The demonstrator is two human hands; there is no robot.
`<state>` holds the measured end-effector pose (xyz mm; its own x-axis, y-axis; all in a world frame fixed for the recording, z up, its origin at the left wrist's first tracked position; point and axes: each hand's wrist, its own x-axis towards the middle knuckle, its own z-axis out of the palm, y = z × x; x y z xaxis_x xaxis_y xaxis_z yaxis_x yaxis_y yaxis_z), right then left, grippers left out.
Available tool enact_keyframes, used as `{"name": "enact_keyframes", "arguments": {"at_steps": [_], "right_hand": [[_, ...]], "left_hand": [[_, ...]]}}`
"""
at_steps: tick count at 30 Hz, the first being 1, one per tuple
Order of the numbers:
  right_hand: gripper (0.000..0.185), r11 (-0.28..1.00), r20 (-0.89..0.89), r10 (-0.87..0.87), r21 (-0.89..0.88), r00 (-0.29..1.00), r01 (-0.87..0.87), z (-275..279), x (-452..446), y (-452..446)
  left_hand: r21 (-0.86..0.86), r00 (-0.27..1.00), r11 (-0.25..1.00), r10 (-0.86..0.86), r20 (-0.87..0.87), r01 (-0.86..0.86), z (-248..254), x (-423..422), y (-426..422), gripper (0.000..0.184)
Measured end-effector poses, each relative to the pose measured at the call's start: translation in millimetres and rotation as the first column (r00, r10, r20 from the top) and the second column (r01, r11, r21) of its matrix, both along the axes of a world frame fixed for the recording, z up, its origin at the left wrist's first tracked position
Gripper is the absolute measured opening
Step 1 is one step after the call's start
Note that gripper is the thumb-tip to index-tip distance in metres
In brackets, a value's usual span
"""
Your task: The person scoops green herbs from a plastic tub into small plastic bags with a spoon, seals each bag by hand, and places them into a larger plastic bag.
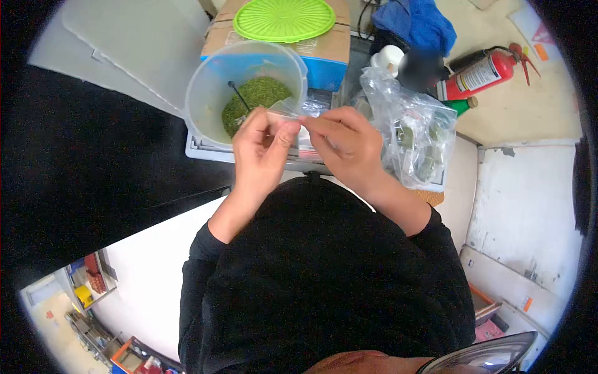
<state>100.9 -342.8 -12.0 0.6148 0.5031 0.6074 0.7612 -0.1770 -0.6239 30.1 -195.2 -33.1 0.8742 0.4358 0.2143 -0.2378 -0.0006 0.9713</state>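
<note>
Both hands meet in front of a clear round tub (205, 93) that holds green shredded material (265, 92) and a dark-handled utensil (238, 95). Between my fingers is a small clear plastic bag (283, 112). My left hand (263, 146) pinches its left side with thumb and fingers, over the tub's near right rim. At the bag's right edge, my right hand (349, 142) has its thumb and forefinger pressed together. More clear bags (308, 142) lie under and between the hands, partly hidden by them.
Behind the tub, a green ribbed lid (284, 19) rests on a cardboard box (218, 38). To the right are a large plastic bag with packets (416, 134), a green bottle (462, 106), a white cup (387, 58), a blue cloth (420, 25) and a fire extinguisher (479, 76).
</note>
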Motion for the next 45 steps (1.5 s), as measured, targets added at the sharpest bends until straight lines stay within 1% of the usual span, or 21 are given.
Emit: {"name": "enact_keyframes", "arguments": {"at_steps": [1,3,5,9,11,12,15,16,19,22,25,27,30,33,34,37,40,42,43,44,45], "right_hand": [[0.020,1.000,0.068,0.026,-0.015,0.997,-0.025,-1,0,5],[0.023,0.996,0.205,0.082,-0.050,0.975,-0.073,-3,3,15],[0.026,0.993,0.105,0.111,-0.040,0.988,-0.108,3,1,27],[0.020,0.971,-0.032,0.237,-0.012,0.971,-0.238,12,3,50],[0.016,0.928,-0.466,0.336,0.018,0.818,-0.371,28,3,58],[0.015,0.903,-0.646,0.359,0.057,0.674,-0.426,34,5,63],[0.015,0.907,-0.572,0.358,0.026,0.738,-0.420,35,12,77],[0.012,0.916,-0.493,0.319,-0.059,0.810,-0.397,43,10,81],[0.011,0.984,-0.060,0.128,-0.120,0.990,-0.135,38,10,97],[0.009,0.971,-0.032,0.158,-0.179,0.987,-0.161,44,13,106],[0.017,0.861,0.250,0.462,-0.355,0.851,-0.364,62,18,109],[0.019,0.808,0.269,0.562,-0.377,0.782,-0.452,57,23,115],[0.020,0.782,0.326,0.617,-0.349,0.716,-0.516,66,26,128],[0.015,0.676,0.114,0.691,-0.453,0.714,-0.582,75,31,138],[0.013,0.610,-0.010,0.705,-0.501,0.709,-0.614,76,33,142],[0.012,0.513,-0.289,0.711,-0.411,0.641,-0.754,80,36,163],[0.021,0.712,-0.553,0.608,0.062,0.570,-0.700,44,55,189],[0.031,0.828,-0.376,0.255,-0.391,0.891,-0.402,0,82,213],[0.033,0.624,-0.344,0.171,-0.688,0.923,-0.371,-32,94,226],[0.035,0.334,-0.284,0.106,-0.893,0.953,-0.303,-57,101,237],[0.037,0.206,-0.405,-0.022,-0.897,0.914,-0.392,-66,101,243]], "left_hand": [[0.050,0.997,0.998,-0.025,-0.075,0.029,5,-5,4,0.006],[-0.042,0.998,0.999,0.002,-0.056,-0.004,4,-7,10,0.012],[-0.151,0.997,0.988,0.008,-0.080,-0.020,4,-12,21,0.013],[0.025,0.990,0.998,-0.050,-0.133,0.054,9,-26,52,0.019],[0.144,0.988,0.985,-0.073,-0.138,0.093,17,-27,64,0.023],[0.021,0.986,0.990,-0.135,-0.099,0.137,23,-27,68,0.021],[-0.078,0.981,0.982,-0.179,-0.078,0.173,38,-26,78,0.019],[-0.012,0.981,0.984,-0.177,-0.078,0.176,43,-27,81,0.017],[0.088,0.986,0.985,-0.142,-0.087,0.149,42,-29,96,0.019],[0.156,0.986,0.983,-0.077,-0.148,0.100,42,-31,109,0.024],[0.142,0.956,0.985,-0.056,-0.289,0.101,57,-35,131,0.025],[0.188,0.907,0.960,-0.116,-0.404,0.206,60,-32,150,0.022],[0.336,0.920,0.917,-0.072,-0.386,0.213,56,-26,167,0.024],[0.035,0.945,0.945,-0.326,-0.030,0.326,58,-32,157,0.052],[0.057,0.847,0.849,-0.517,-0.122,0.526,60,-39,163,0.068],[-0.049,0.850,0.859,-0.511,-0.130,0.509,50,-48,166,0.066],[-0.157,0.915,0.905,-0.404,-0.019,0.396,33,-47,175,0.071],[-0.152,0.980,0.969,-0.199,-0.001,0.196,36,-52,176,0.076],[-0.150,0.996,0.984,-0.093,0.008,0.093,39,-54,175,0.079],[-0.114,1.000,0.993,0.025,-0.017,-0.027,40,-54,173,0.092],[-0.101,0.998,0.993,0.065,0.017,-0.063,37,-55,177,0.094]]}}
